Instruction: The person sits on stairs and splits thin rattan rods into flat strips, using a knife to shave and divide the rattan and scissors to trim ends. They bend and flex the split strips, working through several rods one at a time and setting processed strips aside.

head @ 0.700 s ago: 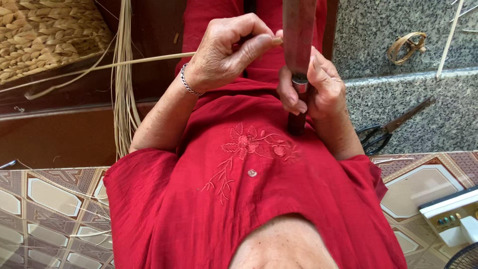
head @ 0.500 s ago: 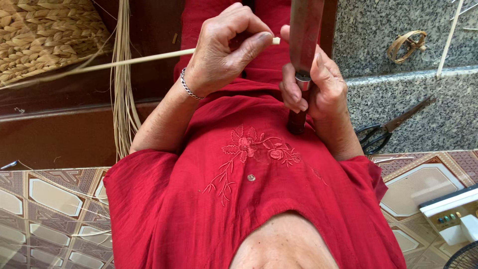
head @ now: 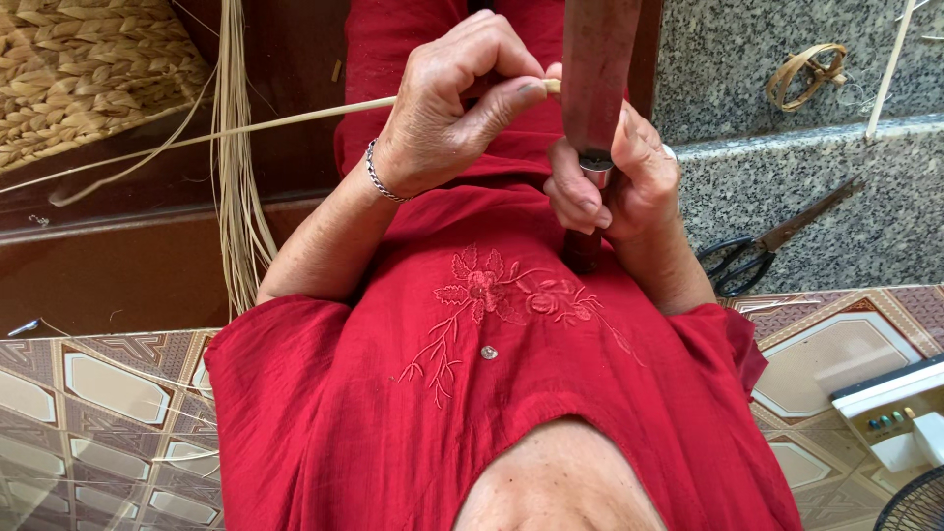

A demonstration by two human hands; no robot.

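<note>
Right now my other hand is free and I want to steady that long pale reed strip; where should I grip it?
Grip the reed strip on its bare midsection, left of the left hand, from above: it slopes nearly flat there.

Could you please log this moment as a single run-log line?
left hand: pinches thin pale reed strip | right hand: grips dark wooden-handled knife | black scissors: on granite step

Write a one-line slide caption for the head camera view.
Left hand pinches a pale reed strip against a knife gripped in the right hand, above a red blouse.
</note>
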